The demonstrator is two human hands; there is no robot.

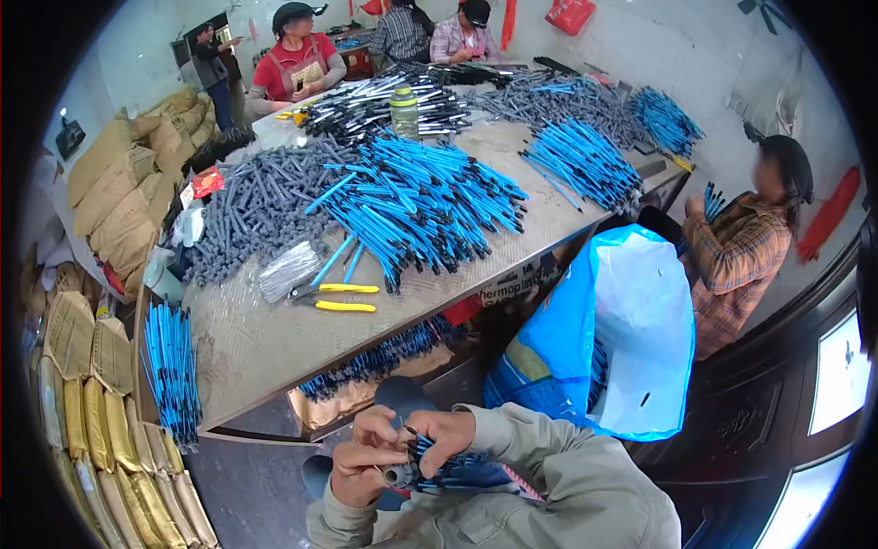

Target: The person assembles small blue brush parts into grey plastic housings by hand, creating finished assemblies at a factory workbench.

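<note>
Gripping a blue rod bundle (448,467), the left hand (361,471) and right hand (444,430) are closing around it near a table (265,343) bearing blue rods (421,201), grey parts (251,206) and yellow pliers (346,306).

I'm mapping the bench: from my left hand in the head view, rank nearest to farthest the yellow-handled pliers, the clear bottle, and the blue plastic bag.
From the left hand:
1. Blue plastic bag, to the right beside the bench.
2. Yellow-handled pliers, on the near part of the tabletop.
3. Clear bottle, far up the table among the rods.
</note>
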